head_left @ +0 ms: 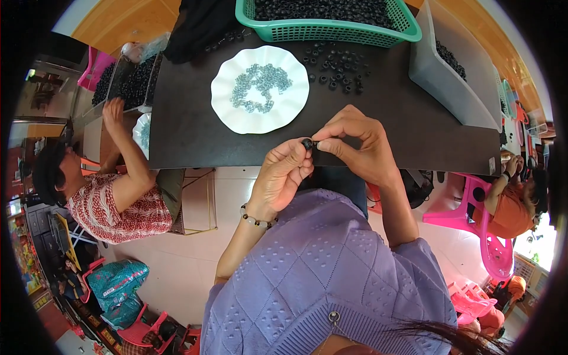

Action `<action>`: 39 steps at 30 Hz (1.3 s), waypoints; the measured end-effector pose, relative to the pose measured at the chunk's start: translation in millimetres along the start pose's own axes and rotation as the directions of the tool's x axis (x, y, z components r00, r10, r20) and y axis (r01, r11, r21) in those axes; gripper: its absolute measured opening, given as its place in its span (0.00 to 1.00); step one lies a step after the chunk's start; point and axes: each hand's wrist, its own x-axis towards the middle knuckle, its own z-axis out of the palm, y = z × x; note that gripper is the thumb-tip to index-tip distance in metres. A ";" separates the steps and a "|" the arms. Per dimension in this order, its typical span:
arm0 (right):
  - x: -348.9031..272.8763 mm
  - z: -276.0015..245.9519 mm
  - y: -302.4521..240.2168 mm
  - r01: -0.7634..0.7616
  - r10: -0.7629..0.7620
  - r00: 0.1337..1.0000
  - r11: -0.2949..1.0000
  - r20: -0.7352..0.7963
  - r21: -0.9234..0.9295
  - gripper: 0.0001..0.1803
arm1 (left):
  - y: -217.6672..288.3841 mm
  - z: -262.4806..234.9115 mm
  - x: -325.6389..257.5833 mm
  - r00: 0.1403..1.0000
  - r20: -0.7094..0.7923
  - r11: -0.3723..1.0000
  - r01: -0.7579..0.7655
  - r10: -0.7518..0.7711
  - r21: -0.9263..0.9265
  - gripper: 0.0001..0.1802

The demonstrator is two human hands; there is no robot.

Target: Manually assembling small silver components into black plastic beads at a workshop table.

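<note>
Between both sets of fingertips, left hand [283,171] and right hand [355,145] pinched together on a small black ring [308,144], apparently mid-assembly; pressing it home would need steady alignment.

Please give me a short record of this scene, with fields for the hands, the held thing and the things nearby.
left hand: pinches a small black ring
right hand: pinches the same ring from the other side
white plate: holds small grey rings
table: dark, with loose black rings
green basket: full of black rings
</note>
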 end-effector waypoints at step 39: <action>-8.9 -1.4 -10.9 -0.051 0.061 0.995 0.991 0.082 -0.123 0.06 | 0.5 -3.5 -8.7 0.990 -0.076 0.925 -0.080 0.116 0.373 0.12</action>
